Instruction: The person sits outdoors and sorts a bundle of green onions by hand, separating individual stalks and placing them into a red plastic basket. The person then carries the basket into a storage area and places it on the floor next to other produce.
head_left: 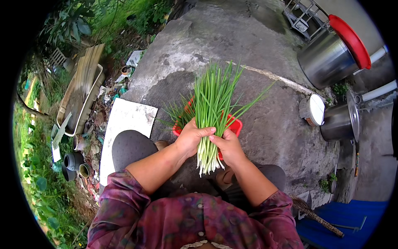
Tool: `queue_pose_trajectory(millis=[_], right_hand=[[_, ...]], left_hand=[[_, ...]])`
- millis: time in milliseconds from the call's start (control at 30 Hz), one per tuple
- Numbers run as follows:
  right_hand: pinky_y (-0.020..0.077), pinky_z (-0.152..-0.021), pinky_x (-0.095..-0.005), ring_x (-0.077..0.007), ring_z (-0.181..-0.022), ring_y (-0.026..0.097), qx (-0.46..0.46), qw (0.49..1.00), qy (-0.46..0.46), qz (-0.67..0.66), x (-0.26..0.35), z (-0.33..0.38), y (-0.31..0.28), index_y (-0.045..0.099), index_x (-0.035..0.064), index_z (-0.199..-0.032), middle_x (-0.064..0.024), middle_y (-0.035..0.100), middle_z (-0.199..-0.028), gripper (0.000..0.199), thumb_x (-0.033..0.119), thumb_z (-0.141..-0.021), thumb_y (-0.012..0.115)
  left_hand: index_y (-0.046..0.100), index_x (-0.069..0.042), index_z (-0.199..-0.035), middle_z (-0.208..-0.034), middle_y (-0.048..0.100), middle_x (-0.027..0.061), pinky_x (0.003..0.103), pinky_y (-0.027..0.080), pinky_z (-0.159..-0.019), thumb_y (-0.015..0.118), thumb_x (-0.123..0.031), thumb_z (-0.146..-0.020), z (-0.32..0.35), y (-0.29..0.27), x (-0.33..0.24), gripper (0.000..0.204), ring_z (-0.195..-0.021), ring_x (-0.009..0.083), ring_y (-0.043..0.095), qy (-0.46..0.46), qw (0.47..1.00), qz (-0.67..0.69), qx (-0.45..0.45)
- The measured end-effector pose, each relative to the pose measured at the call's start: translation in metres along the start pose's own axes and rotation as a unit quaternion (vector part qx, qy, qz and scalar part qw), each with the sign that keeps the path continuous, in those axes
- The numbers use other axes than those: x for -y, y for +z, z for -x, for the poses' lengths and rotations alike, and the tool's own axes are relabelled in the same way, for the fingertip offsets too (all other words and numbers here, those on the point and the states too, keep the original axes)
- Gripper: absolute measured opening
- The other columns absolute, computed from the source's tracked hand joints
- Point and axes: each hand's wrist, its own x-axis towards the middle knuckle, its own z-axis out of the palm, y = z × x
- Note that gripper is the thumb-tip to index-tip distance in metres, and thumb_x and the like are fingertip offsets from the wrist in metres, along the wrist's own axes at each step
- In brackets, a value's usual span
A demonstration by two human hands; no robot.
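Note:
A thick bunch of green onions (214,97) is held upright between my two hands, its white root ends hanging toward me and its green tops pointing away. My left hand (191,139) wraps the bunch from the left, thumb across the front. From the right, my right hand (228,146) closes round the same stalks, and the two thumbs nearly meet. Beneath the bunch is a red plastic basket (235,126), largely covered by the stalks and my hands. More thin green leaves (178,114) spill over its left side.
A white board (126,120) lies by my left knee. Along the left edge are pots (73,161), litter and a long tub (93,89). At right stand large metal pots (327,58), one with a red basin (350,41), and a white-lidded bucket (316,110). A broom (317,218) lies lower right.

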Motion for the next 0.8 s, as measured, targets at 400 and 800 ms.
queue_pose_trajectory(millis=[400,800], right_hand=[[0.0470,-0.080,-0.0275,-0.0121,-0.088,0.054,-0.006,0.993,-0.034,-0.109,-0.003,0.005,0.005,0.050,0.0031,-0.114,-0.0040,0.056,-0.101,0.021,0.008,-0.093,0.048],[0.0473,-0.084,-0.0299,-0.0141,-0.094,0.058,-0.006,0.992,-0.047,-0.117,-0.006,0.006,0.004,0.052,0.0015,-0.113,-0.0061,0.060,-0.107,0.025,0.001,-0.088,0.054]], left_hand=[[0.051,-0.005,-0.118,-0.102,0.061,0.0118,0.042,0.053,-0.075,0.057,-0.009,-0.083,0.010,-0.009,-0.009,0.036,-0.084,0.0250,0.061,-0.052,0.989,0.137,-0.011],[0.049,-0.002,-0.120,-0.108,0.061,0.0120,0.036,0.051,-0.080,0.053,0.006,-0.079,0.004,-0.002,-0.003,0.042,-0.092,0.0229,0.062,-0.011,0.998,0.054,-0.018]])
